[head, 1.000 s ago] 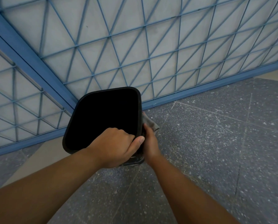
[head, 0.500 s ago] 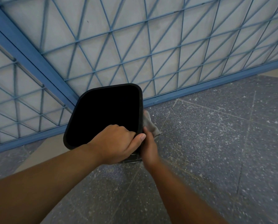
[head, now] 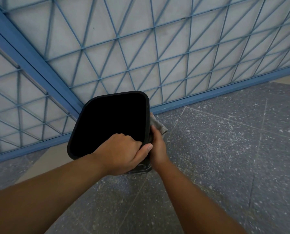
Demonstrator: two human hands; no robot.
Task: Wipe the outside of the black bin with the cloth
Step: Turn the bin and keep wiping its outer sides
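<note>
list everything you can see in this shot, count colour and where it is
black plastic bin with rounded square rim: 1, black, centre of view, by the blue railing, its opening facing the camera
grey cloth: 1, grey, against the bin's right outer side, partly hidden by the right hand
blue metal lattice railing: 1, blue, across the top and left, behind the bin
dark speckled stone floor: 1, dark grey with pale flecks, right and bottom
left hand: 1, gripping the bin's near rim, fingers curled inside
right hand: 1, holding the cloth to the bin's right side
</note>
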